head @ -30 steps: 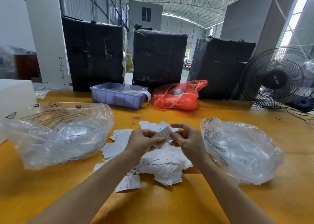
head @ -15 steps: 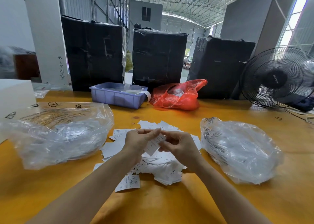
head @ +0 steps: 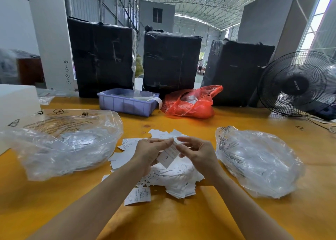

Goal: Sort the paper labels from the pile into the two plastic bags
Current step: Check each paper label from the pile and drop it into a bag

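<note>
Currently, one label (head: 168, 155) is pinched between both hands, left hand (head: 148, 153) and right hand (head: 197, 153); bags flank either hand.

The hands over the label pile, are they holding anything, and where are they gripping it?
Both hold one paper label marked L above the pile. The left hand and right hand pinch it near its top edge; its lower end hangs free.

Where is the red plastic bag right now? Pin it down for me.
In the head view the red plastic bag lies at the far side of the yellow table, right of the purple bin and before the black-wrapped bales.
</note>
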`<state>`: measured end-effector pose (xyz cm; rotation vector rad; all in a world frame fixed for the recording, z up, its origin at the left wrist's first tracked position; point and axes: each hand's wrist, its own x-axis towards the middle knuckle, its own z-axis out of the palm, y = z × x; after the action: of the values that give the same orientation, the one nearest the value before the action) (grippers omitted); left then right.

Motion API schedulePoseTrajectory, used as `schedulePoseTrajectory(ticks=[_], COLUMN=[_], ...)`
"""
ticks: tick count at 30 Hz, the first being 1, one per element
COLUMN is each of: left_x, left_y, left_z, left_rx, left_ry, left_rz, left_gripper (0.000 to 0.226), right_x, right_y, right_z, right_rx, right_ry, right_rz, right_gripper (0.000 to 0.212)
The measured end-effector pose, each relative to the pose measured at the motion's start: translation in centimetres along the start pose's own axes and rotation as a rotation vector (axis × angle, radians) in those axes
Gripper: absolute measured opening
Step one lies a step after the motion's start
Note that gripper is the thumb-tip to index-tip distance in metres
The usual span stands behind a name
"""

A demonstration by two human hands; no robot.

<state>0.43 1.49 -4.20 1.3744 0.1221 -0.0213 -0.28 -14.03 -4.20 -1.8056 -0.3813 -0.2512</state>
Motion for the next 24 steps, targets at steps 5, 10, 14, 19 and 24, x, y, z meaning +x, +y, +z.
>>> schedulePoseTrajectory(ticks=[5, 10, 14, 19, 24], left_x=[-0.2, -0.2, -0.2, 0.0, 0.4], left_y=[0.1, 0.1, 0.4, 0.9, 2.3], left_z=[0.1, 0.1, -0.3, -1.6, -2.6], left_rx=[-0.007, -0.004, 0.089, 0.340, 0.335], left_ry=[-0.002, -0.021, -0.083, -0.163, -0.123], left_rz=[-0.002, -0.012, -0.017, -0.071, -0.081], left_gripper=[0.026, 0.025, 0.022, 0.026, 0.018], right_x=[-0.1, 0.0, 0.2, 0.0, -0.1], right_y=[-0.1, -0.1, 0.0, -0.1, -0.2], right_z=[-0.1, 0.0, -0.1, 0.0, 0.1], right_rx=[-0.007, 0.024, 0.051, 0.041, 0.059], right_ry=[-0.024, -0.037, 0.015, 0.029, 0.028], right_rz=[-0.017, -0.015, -0.006, 0.002, 0.020], right_gripper=[0.011, 0.006, 0.005, 0.007, 0.011])
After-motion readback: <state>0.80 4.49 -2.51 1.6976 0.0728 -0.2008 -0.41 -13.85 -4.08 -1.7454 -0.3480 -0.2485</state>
